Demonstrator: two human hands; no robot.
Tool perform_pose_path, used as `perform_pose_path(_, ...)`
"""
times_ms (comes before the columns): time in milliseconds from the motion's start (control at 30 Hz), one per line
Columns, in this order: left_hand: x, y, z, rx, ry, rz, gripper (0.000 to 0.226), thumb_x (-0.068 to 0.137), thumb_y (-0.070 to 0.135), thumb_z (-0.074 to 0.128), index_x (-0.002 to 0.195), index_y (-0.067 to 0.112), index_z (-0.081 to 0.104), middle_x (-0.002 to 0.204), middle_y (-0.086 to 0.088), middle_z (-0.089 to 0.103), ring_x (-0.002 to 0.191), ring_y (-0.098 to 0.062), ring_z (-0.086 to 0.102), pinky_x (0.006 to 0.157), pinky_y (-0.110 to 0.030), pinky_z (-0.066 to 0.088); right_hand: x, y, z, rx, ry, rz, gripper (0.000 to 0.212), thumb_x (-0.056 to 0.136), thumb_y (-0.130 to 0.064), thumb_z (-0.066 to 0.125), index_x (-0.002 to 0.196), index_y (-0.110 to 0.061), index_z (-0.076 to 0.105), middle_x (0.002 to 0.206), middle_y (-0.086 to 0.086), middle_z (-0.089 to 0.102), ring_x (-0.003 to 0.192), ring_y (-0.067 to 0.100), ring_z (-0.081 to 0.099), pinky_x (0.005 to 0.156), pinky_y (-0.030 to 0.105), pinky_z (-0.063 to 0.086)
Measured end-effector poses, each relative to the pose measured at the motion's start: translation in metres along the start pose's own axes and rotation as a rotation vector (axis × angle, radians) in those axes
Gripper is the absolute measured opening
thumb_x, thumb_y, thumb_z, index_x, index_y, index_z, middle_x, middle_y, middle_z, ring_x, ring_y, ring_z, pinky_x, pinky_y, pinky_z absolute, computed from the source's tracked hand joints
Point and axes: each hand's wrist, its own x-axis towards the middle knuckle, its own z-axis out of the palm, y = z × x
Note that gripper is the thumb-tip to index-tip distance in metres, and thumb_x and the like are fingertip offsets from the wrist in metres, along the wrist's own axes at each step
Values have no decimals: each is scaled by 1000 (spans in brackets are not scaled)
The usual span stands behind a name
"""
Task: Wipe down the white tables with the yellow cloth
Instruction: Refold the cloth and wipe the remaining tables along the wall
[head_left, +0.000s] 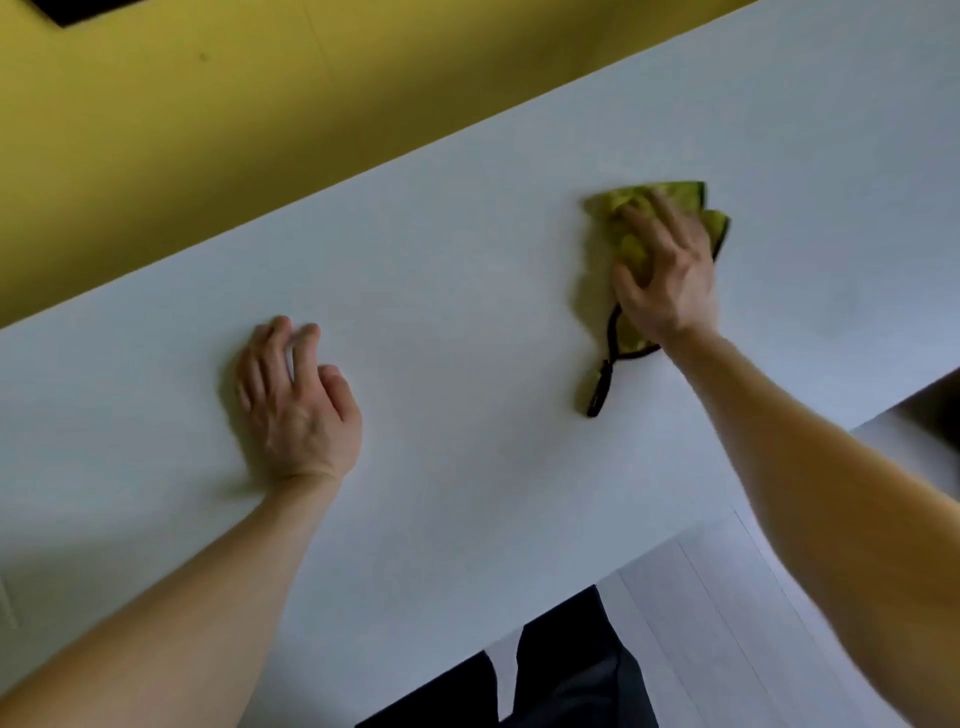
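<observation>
The crumpled yellow cloth with black edging (631, 247) is pressed onto the smooth white worktop (467, 312) under the right grip (667, 270), fingers flat, unclenched. The left grip (296, 400) is rested nearby, released, holding nothing.

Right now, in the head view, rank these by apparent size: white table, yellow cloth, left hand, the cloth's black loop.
1. white table
2. left hand and yellow cloth, unranked: similar, and the right hand covers part of it
3. black loop

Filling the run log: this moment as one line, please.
wiping | right hand presses yellow cloth on white table | left hand rests on table, holding nothing
</observation>
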Motion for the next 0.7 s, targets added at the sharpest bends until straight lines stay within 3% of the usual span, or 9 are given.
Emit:
perform_pose_path(100,1,3,0,-11,9,-1,41,107,20,49,146,13,58,160,-15,51,153,-39,43,125,-53,33,-42,-69,29,83,87,204,70,87,-39,67,155,-23,59,171,14,43,158,46,36,131,66,18)
perform_pose_path(233,-2,1,1,11,32,7,40,106,19,53,145,14,60,159,-15,53,151,-38,45,125,-52,33,-141,-194,51,210,-312,-404,73,90,-37,69,159,-17,55,176,16,31,164,38,27,134,57,17)
perform_pose_path(300,1,1,-1,18,36,6,40,105,18,53,144,14,61,158,-15,54,150,-38,46,125,-52,34,-145,-177,47,226,-416,-656,70,91,-35,68,157,-15,58,176,15,33,164,36,29,135,55,17)
perform_pose_path(367,3,3,-3,7,40,0,40,104,18,53,143,15,62,157,-15,55,150,-37,46,125,-52,33,-121,-123,29,190,-424,-706,66,92,-33,73,153,-13,61,174,15,37,162,35,35,134,56,22)
perform_pose_path(433,1,5,-6,7,37,-10,41,103,19,54,142,17,63,157,-14,55,149,-37,47,124,-51,33,-93,-56,8,105,-336,-554,67,94,-38,71,155,-15,59,173,15,38,161,36,36,132,59,24)
perform_pose_path(500,-1,7,-9,35,8,-20,41,102,21,54,141,19,63,157,-13,56,146,-37,49,122,-50,35,-75,0,-13,23,-153,-252,65,93,-41,66,155,-20,59,171,14,42,157,38,41,128,62,29)
perform_pose_path(600,10,4,-18,42,-75,-43,42,99,25,54,140,22,64,156,-11,55,142,-38,51,118,-50,40,-81,-8,-3,-3,112,229,64,88,-40,64,150,-23,64,170,12,45,155,37,43,131,56,25)
perform_pose_path(633,14,2,-21,34,-128,-38,43,99,27,55,141,21,63,156,-12,54,142,-38,50,119,-50,41,-96,-39,6,5,135,295,66,88,-41,64,151,-23,62,171,12,43,158,36,39,132,56,21)
perform_pose_path(700,16,0,-33,33,-275,-16,50,98,30,58,147,18,59,161,-16,48,149,-38,44,124,-52,37,-142,-113,24,67,15,99,68,90,-41,67,155,-22,59,173,13,38,162,36,33,132,58,20)
